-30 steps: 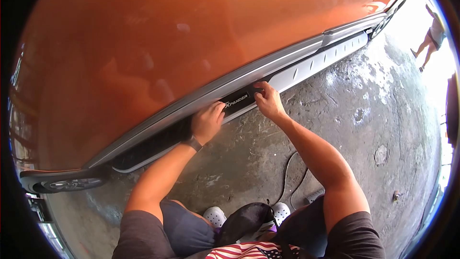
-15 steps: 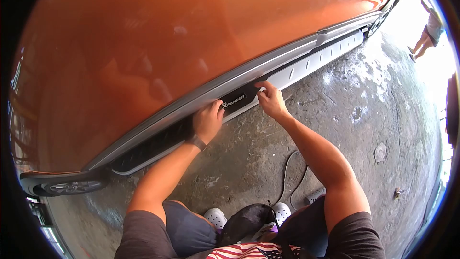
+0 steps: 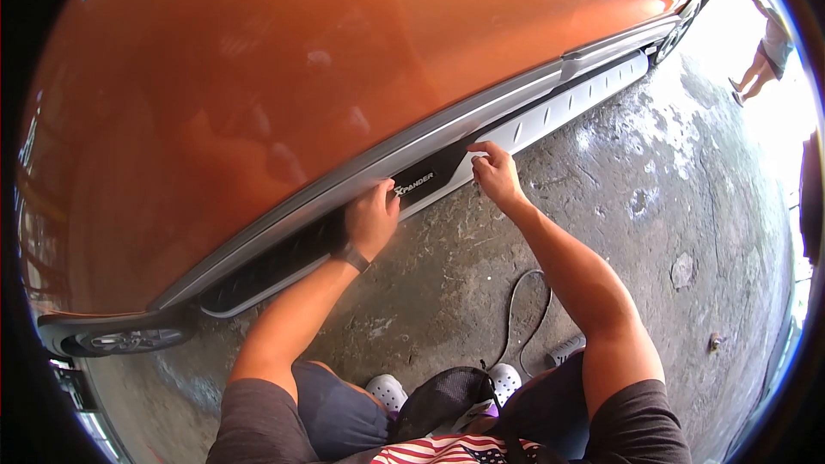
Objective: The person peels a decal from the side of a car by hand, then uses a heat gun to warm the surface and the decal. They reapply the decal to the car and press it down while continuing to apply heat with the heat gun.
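A long side step (image 3: 550, 116) with a silver plate and dark sections runs along the lower edge of an orange car (image 3: 284, 77). My left hand (image 3: 371, 217) rests at the step's inner edge, beside the raised XPANDER lettering (image 3: 416, 184), its fingers bent and partly hidden. To the right of the lettering, my right hand (image 3: 497, 174) is over the near end of the silver plate, index finger stretched out and the other fingers curled. Nothing shows in the right hand. Whether the left fingers grip the step's edge is unclear.
Stained concrete floor (image 3: 447, 292) lies below the step. A dark cable (image 3: 513, 309) curls near a grey cylindrical item (image 3: 565, 350) by my right knee. A black mesh bag (image 3: 443, 399) is between my legs. Another person (image 3: 767, 51) stands far at the upper right.
My right hand has shifted slightly right along the step, away from the lettering. My left hand stays in nearly the same place.
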`<control>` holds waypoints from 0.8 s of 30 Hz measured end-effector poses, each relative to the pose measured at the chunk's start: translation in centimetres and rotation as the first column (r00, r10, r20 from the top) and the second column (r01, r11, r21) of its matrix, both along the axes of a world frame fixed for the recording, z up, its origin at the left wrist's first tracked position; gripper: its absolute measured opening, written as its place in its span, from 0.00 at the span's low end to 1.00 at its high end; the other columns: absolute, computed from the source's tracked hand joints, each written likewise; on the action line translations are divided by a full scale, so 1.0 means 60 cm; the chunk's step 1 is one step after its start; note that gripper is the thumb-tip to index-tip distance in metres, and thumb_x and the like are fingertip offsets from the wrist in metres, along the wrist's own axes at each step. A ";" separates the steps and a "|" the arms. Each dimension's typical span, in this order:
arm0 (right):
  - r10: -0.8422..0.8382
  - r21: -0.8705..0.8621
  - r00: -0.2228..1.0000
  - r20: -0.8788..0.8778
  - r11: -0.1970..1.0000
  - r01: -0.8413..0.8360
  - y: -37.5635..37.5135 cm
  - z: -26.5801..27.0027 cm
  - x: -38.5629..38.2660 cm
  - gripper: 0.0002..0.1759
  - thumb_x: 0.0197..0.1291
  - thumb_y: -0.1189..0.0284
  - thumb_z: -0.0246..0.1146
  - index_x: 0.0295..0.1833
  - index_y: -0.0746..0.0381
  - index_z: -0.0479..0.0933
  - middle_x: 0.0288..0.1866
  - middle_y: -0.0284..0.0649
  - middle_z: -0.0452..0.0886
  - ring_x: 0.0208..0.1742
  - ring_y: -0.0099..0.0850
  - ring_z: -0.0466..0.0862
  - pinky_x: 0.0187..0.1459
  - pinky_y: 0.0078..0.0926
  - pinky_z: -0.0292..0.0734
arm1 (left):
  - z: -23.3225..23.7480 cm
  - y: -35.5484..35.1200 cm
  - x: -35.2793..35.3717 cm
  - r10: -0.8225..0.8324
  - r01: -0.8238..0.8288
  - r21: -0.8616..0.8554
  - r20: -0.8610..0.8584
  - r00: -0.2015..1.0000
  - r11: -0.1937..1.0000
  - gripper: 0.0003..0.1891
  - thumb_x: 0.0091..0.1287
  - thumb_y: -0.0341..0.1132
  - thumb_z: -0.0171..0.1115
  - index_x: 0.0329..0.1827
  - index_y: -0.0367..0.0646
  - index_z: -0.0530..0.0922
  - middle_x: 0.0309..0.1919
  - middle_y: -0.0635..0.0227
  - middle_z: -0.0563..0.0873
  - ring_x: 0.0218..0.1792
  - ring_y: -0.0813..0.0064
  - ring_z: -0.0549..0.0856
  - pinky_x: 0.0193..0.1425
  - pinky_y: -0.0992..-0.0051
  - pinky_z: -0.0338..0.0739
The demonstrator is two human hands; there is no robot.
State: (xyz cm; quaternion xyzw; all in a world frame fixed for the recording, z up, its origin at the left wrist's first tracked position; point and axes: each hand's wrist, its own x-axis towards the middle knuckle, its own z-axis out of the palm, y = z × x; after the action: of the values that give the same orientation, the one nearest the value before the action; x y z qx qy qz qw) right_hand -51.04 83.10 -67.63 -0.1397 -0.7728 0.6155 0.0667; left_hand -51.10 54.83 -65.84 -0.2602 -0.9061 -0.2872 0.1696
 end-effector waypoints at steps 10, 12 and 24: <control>-0.051 -0.070 0.998 0.039 0.996 0.054 0.035 -0.006 0.003 0.20 0.63 0.71 0.61 0.59 0.62 0.85 0.32 0.42 0.87 0.30 0.28 0.84 0.33 0.30 0.80 | 0.042 -0.007 0.024 -0.022 0.022 -0.023 -0.015 1.000 0.999 0.15 0.65 0.27 0.72 0.54 0.41 0.81 0.47 0.57 0.91 0.47 0.53 0.91 0.51 0.61 0.86; -0.078 -0.072 0.996 0.040 0.994 0.081 0.063 -0.007 0.008 0.19 0.64 0.72 0.62 0.59 0.62 0.86 0.33 0.41 0.87 0.31 0.27 0.84 0.34 0.30 0.81 | 0.067 -0.013 0.042 -0.209 0.211 0.007 -0.127 0.970 0.977 0.12 0.65 0.26 0.71 0.50 0.41 0.82 0.47 0.57 0.91 0.48 0.53 0.91 0.52 0.61 0.86; -0.324 0.411 0.940 0.105 0.875 0.256 0.433 -0.020 0.309 0.15 0.68 0.69 0.63 0.57 0.60 0.85 0.31 0.37 0.87 0.32 0.25 0.84 0.36 0.28 0.79 | 0.313 -0.087 0.189 -0.607 -0.044 0.797 0.493 0.623 0.602 0.10 0.68 0.21 0.69 0.50 0.41 0.83 0.55 0.57 0.89 0.41 0.76 0.86 0.42 0.75 0.82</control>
State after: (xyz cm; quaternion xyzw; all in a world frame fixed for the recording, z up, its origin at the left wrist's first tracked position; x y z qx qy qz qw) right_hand -32.47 109.07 -68.81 -0.2905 -0.8530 0.4172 0.1185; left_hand -39.78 49.62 -47.08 -0.1843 -0.6307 -0.7350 -0.1674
